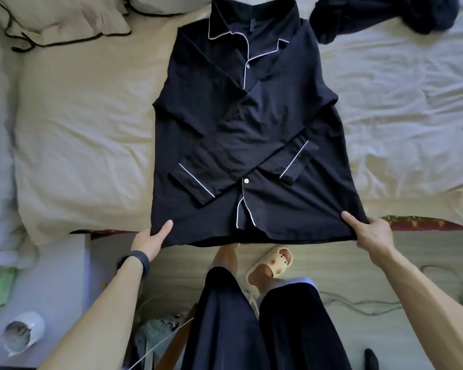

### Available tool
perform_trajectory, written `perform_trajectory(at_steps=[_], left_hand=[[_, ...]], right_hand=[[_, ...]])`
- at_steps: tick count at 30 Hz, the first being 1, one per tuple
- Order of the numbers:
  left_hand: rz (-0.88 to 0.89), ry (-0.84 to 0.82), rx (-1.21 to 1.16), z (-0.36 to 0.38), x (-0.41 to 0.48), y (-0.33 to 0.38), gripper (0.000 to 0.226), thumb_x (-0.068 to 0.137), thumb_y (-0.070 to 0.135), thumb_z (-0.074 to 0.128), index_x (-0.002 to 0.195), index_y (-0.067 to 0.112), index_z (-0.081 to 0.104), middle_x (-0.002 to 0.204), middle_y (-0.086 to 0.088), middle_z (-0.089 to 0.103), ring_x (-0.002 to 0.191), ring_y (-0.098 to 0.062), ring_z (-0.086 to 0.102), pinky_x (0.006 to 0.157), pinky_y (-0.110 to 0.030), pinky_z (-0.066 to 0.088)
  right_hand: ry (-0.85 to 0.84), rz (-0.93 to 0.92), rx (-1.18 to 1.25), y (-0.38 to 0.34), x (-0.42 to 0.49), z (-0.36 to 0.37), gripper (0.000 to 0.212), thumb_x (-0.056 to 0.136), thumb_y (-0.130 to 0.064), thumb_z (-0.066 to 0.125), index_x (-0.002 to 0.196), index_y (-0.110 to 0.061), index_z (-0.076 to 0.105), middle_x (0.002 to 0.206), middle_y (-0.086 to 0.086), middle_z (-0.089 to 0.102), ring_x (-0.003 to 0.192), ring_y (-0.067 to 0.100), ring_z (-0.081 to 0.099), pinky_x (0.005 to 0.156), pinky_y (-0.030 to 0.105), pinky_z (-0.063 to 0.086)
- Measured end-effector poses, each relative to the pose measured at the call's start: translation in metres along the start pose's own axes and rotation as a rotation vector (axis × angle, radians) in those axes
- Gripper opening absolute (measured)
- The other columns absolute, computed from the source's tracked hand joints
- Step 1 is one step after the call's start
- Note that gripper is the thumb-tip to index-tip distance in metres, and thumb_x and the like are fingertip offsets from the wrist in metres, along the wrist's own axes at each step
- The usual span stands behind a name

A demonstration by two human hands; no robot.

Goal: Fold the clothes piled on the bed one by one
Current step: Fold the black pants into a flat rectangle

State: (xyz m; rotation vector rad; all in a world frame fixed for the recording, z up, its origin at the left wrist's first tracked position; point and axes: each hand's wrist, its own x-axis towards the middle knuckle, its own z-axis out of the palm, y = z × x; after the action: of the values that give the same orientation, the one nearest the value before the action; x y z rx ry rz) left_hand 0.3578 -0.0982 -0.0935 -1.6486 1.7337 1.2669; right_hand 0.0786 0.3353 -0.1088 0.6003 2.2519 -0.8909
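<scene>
A dark pajama shirt [251, 124] with white piping lies face up in the middle of the frame on the bed [91, 124], collar toward the top edge. Both sleeves [198, 169] are crossed over the front so the cuffs sit inside the body's outline. That tucking narrows the shirt to a tidy block, ready for a lengthwise fold. The left hand [151, 243], at the shirt's lower left, and the right hand [369, 236], at its lower right, each pinch a corner of the hem [251, 240], thumb on top and fingers hidden under the cloth. Gripping both corners holds the hem taut and level, probably so it can be carried up toward the collar. A second dark garment [385, 17] lies bunched at the upper right, apparently awaiting its turn. A pillow [59, 22] sits at the upper left.
</scene>
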Motion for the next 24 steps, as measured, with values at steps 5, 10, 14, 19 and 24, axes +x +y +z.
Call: perform_trajectory(at_steps=[5, 10, 14, 19, 24], left_hand=[[-0.109, -0.013, -0.459, 0.003, -0.003, -0.016, 0.03, 0.092, 0.032, 0.072, 0.116, 0.015, 0.065, 0.118, -0.003, 0.069, 0.109, -0.026, 0.064, 0.086, -0.042, 0.055], [-0.092, -0.011, -0.319, -0.007, -0.022, -0.018, 0.016, 0.096, 0.028, 0.067, 0.111, 0.022, 0.063, 0.114, -0.004, 0.069, 0.091, -0.022, 0.07, 0.064, -0.031, 0.051], [-0.019, 0.048, -0.209, -0.023, -0.047, -0.004, 0.026, 0.1, 0.025, 0.062, 0.123, 0.014, 0.06, 0.109, -0.005, 0.07, 0.075, -0.018, 0.071, 0.055, -0.028, 0.048], [0.06, 0.183, -0.19, -0.046, -0.086, 0.019, 0.019, 0.102, 0.025, 0.056, 0.117, 0.014, 0.061, 0.099, -0.008, 0.069, 0.083, -0.033, 0.07, 0.07, -0.041, 0.054], [0.065, 0.198, -0.21, -0.053, -0.118, 0.02, 0.013, 0.103, 0.019, 0.052, 0.112, 0.015, 0.061, 0.1, -0.008, 0.068, 0.078, -0.029, 0.069, 0.064, -0.034, 0.05]], right_hand=[[-0.072, 0.044, 0.144, 0.019, -0.01, 0.002, 0.023, 0.093, -0.025, 0.075, 0.107, -0.008, 0.07, 0.091, 0.002, 0.069, 0.076, 0.016, 0.063, 0.051, 0.019, 0.053], [-0.005, 0.056, 0.171, 0.014, -0.029, -0.011, 0.02, 0.095, -0.023, 0.073, 0.104, -0.006, 0.07, 0.087, 0.005, 0.068, 0.071, 0.019, 0.064, 0.051, 0.019, 0.054], [-0.002, 0.037, 0.194, -0.006, -0.055, -0.027, 0.02, 0.095, -0.02, 0.072, 0.104, -0.002, 0.07, 0.084, 0.007, 0.067, 0.067, 0.022, 0.065, 0.068, 0.034, 0.058], [0.049, -0.004, 0.277, -0.034, -0.095, -0.056, 0.015, 0.094, -0.019, 0.072, 0.102, -0.008, 0.067, 0.087, 0.01, 0.066, 0.061, 0.024, 0.062, 0.046, 0.021, 0.055], [0.062, 0.023, 0.306, -0.039, -0.122, -0.075, 0.016, 0.093, -0.017, 0.071, 0.1, -0.004, 0.068, 0.085, 0.013, 0.064, 0.059, 0.025, 0.06, 0.052, 0.029, 0.054]])
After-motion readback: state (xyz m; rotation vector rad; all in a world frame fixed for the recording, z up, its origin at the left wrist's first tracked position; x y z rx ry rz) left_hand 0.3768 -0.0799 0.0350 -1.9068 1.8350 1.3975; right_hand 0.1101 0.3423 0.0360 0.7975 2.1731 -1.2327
